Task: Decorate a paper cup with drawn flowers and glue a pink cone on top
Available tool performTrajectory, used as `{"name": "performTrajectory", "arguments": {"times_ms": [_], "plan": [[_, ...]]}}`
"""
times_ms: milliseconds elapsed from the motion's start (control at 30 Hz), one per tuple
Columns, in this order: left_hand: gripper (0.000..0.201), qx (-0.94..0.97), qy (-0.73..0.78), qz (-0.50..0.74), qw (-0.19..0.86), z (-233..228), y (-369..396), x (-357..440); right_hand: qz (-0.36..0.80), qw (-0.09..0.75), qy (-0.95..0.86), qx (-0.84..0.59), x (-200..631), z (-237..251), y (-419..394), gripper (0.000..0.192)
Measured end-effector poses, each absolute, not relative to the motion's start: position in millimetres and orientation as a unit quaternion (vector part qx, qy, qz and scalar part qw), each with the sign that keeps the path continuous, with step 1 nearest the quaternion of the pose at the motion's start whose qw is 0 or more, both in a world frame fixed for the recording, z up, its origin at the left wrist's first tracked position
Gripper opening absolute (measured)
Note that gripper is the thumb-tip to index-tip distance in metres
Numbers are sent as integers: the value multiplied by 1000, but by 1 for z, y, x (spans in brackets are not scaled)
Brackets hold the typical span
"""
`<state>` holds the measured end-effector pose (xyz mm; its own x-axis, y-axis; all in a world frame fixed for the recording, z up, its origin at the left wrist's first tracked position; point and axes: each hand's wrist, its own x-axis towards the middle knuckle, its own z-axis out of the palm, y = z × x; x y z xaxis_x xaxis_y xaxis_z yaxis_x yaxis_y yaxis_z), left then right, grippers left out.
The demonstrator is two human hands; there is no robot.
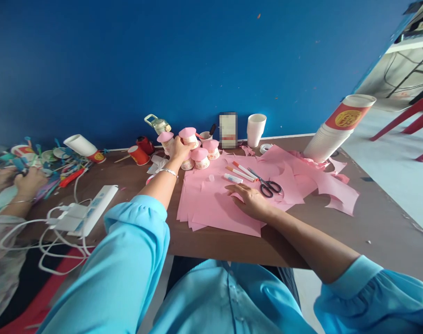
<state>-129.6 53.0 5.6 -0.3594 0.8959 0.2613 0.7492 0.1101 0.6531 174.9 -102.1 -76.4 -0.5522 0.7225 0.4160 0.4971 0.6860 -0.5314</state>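
Setting a paper-cup mushroom among the others, centre frame.
My left hand point(179, 149) is gripping a pink-capped white paper-cup mushroom point(188, 135); I am keeping it upright while my right hand point(250, 200), fingers spread, is pressing the pink paper sheets point(211, 208) flat on the bench point(378, 222).

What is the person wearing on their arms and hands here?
Both arms wear light blue sleeves with gathered cuffs, pushed up so the forearms are bare. The left hand has a thin silver bracelet at the wrist. The right hand is bare, with no gloves.
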Motion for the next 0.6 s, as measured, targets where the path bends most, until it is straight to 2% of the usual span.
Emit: {"name": "performTrajectory", "arguments": {"times_ms": [600], "plan": [[58,562,721,388,121,-4,58,-139,208,265,-860,-384,174,-76,-103,44]]}}
